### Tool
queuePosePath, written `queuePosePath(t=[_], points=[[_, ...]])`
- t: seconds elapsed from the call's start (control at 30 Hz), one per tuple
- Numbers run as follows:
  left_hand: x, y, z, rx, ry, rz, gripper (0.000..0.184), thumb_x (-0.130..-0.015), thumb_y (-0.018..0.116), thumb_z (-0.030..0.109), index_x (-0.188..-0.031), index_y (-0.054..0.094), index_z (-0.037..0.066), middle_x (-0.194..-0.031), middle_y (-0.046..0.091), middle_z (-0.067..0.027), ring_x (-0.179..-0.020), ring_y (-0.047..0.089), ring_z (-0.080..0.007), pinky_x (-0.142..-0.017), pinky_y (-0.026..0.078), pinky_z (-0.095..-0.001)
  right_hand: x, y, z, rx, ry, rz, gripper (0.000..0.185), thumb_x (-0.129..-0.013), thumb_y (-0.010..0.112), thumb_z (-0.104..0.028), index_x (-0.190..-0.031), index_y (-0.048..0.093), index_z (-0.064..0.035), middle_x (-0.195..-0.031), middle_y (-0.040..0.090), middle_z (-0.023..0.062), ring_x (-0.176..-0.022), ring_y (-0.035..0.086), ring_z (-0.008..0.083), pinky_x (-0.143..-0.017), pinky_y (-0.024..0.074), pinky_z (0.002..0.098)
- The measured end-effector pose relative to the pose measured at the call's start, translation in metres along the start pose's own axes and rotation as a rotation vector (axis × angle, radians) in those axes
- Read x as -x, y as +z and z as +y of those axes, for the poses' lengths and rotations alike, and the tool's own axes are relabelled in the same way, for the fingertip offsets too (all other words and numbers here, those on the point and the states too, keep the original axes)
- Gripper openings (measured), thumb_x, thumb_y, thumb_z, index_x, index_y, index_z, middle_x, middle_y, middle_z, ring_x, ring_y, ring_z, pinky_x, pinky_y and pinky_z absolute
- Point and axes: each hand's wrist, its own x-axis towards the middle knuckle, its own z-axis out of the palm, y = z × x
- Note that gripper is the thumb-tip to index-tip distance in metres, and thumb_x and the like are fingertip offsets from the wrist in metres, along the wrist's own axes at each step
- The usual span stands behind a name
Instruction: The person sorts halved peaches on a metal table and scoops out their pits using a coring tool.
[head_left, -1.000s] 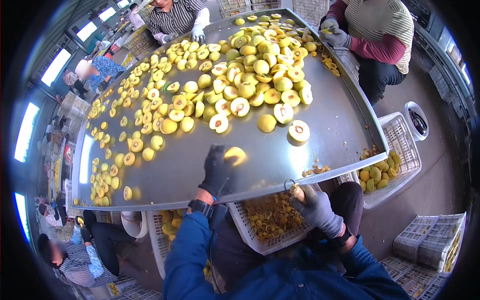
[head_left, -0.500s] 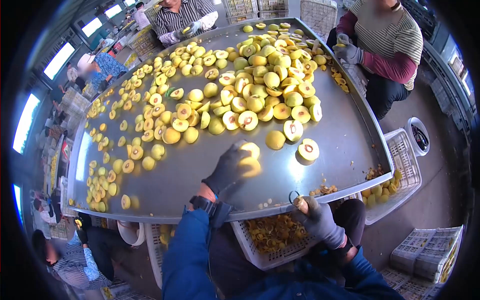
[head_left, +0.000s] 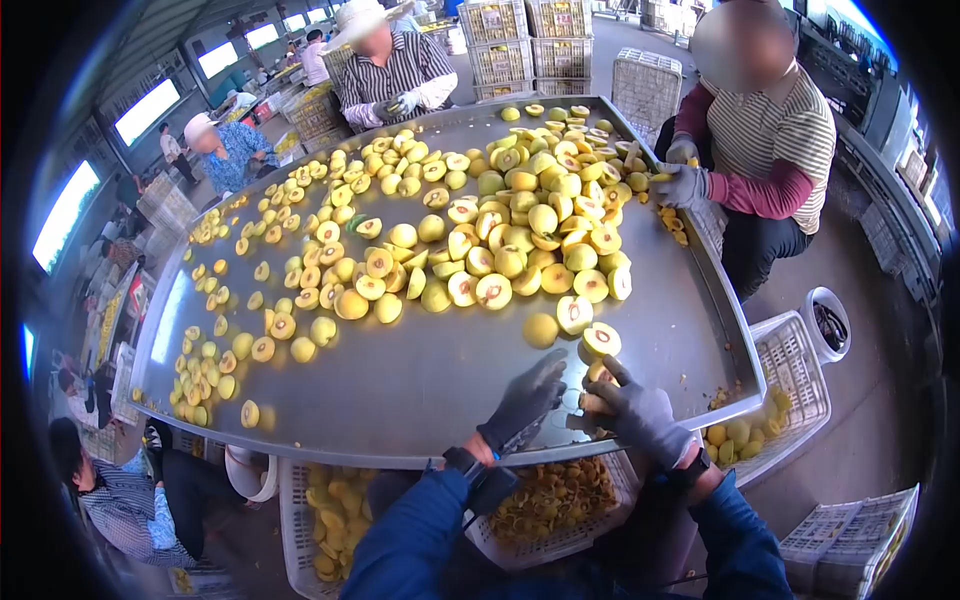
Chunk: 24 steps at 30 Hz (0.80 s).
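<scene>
Right grey-gloved hand (head_left: 642,412): curled round a tan-handled ring tool (head_left: 596,403), forefinger extended.
Left dark-gloved hand (head_left: 527,397): fingers stretched out, apparently empty.
Round yellow halved fruit (head_left: 601,339): just beyond the right fingertips, farther from the left; no clear long axis.
Grey metal table (head_left: 400,390): beneath.

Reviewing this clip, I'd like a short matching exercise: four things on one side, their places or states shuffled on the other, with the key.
Things
1. left hand
2. right hand
3. crate of scraps
4. biggest fruit heap

Places and states
A. lighter grey glove, with a wooden handle sticking out of it
B. on the metal table, toward its far side
C. darker glove, over the bare part of the tabletop
D. below the tabletop's near edge

Right pairs: 1-C, 2-A, 3-D, 4-B
</scene>
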Motion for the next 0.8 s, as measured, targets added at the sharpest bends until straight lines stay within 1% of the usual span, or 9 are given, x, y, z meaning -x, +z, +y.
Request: queuePosePath(t=[0.1, 0.2, 0.3, 0.37, 0.43, 0.5, 0.57, 0.77, 0.8], points=[[-0.01, -0.041, 0.002, -0.809, 0.558, 0.253, 0.044, -0.093, 0.057, 0.019, -0.134, 0.051, 0.006, -0.125, 0.059, -0.0175, -0.111, 0.061, -0.0335, -0.097, 0.048, -0.0396, -0.002, -0.008, 0.0, 0.067, -0.025, -0.112, 0.036, -0.084, 0.067, -0.033, -0.118, 0.058, -0.0251, -0.143, 0.048, 0.0134, -0.084, 0.072, 0.03, -0.064, 0.0582, 0.0433], [-0.033, -0.067, 0.024, -0.944, 0.597, 0.4, 0.044, -0.091, 0.057, 0.017, -0.132, 0.052, 0.006, -0.131, 0.054, -0.0212, -0.117, 0.054, -0.0415, -0.102, 0.043, -0.0457, 0.001, -0.034, -0.001, 0.099, -0.051, -0.125, 0.028, -0.084, 0.067, -0.035, -0.11, 0.062, -0.0283, -0.138, 0.052, 0.0076, -0.091, 0.07, 0.0286, -0.064, 0.0581, 0.0437], [-0.073, -0.091, 0.031, -1.278, 0.731, 0.491, 0.044, -0.089, 0.057, 0.016, -0.132, 0.052, 0.006, -0.138, 0.048, -0.0204, -0.128, 0.046, -0.0384, -0.108, 0.037, -0.0476, 0.006, -0.031, 0.032, 0.179, -0.02, -0.02, 0.026, -0.081, 0.07, -0.037, -0.104, 0.063, -0.0284, -0.114, 0.062, 0.007, -0.093, 0.069, 0.0286, -0.063, 0.0573, 0.0424], [-0.093, -0.105, 0.013, -1.347, 0.642, 0.429, 0.046, -0.088, 0.059, 0.017, -0.132, 0.051, 0.006, -0.141, 0.045, -0.0202, -0.132, 0.04, -0.038, -0.11, 0.034, -0.0473, 0.011, -0.018, 0.071, 0.149, -0.024, 0.2, 0.032, -0.079, 0.072, -0.037, -0.106, 0.061, -0.0258, -0.105, 0.065, 0.0098, -0.09, 0.069, 0.0304, -0.061, 0.0562, 0.0429], [-0.096, -0.111, 0.006, -1.374, 0.599, 0.394, 0.048, -0.088, 0.06, 0.017, -0.133, 0.05, 0.006, -0.141, 0.044, -0.0199, -0.134, 0.038, -0.0377, -0.111, 0.033, -0.0474, 0.001, -0.005, 0.125, 0.227, 0.365, 0.081, 0.043, -0.077, 0.074, -0.035, -0.114, 0.059, -0.0199, -0.1, 0.067, 0.0151, -0.086, 0.068, 0.0339, -0.063, 0.0543, 0.0447], [-0.09, -0.109, 0.005, -1.356, 0.609, 0.387, 0.049, -0.087, 0.06, 0.017, -0.134, 0.049, 0.006, -0.14, 0.045, -0.0195, -0.134, 0.038, -0.0373, -0.11, 0.035, -0.0478, -0.002, -0.021, 0.149, 0.165, 0.464, 0.226, 0.046, -0.08, 0.072, -0.032, -0.118, 0.055, -0.0132, -0.104, 0.067, 0.0178, -0.084, 0.067, 0.0365, -0.066, 0.0532, 0.0463], [-0.071, -0.108, 0.005, -1.24, 0.622, 0.325, 0.048, -0.086, 0.06, 0.016, -0.133, 0.051, 0.008, -0.14, 0.046, -0.017, -0.132, 0.041, -0.0374, -0.108, 0.038, -0.0481, 0.002, -0.02, 0.149, 0.16, 0.374, 0.479, 0.045, -0.082, 0.07, -0.029, -0.122, 0.055, -0.0138, -0.117, 0.065, 0.0144, -0.086, 0.067, 0.037, -0.07, 0.0544, 0.0449], [-0.015, -0.102, 0.026, -1.214, 0.727, 0.031, 0.04, -0.087, 0.062, 0.017, -0.126, 0.057, 0.01, -0.13, 0.054, -0.0135, -0.127, 0.047, -0.0347, -0.104, 0.043, -0.0468, 0.011, -0.038, 0.072, 0.002, 0.029, 0.347, 0.046, -0.078, 0.075, -0.021, -0.12, 0.056, -0.0151, -0.114, 0.066, 0.01, -0.079, 0.069, 0.0342, -0.067, 0.0562, 0.0409], [-0.012, -0.103, 0.022, -1.196, 0.683, 0.049, 0.045, -0.088, 0.065, 0.024, -0.129, 0.056, 0.01, -0.132, 0.054, -0.0125, -0.13, 0.048, -0.0281, -0.104, 0.042, -0.0441, 0.007, -0.05, 0.058, -0.068, -0.006, 0.316, 0.047, -0.078, 0.075, -0.021, -0.12, 0.056, -0.0146, -0.112, 0.067, 0.0107, -0.077, 0.068, 0.035, -0.065, 0.0557, 0.0414]])
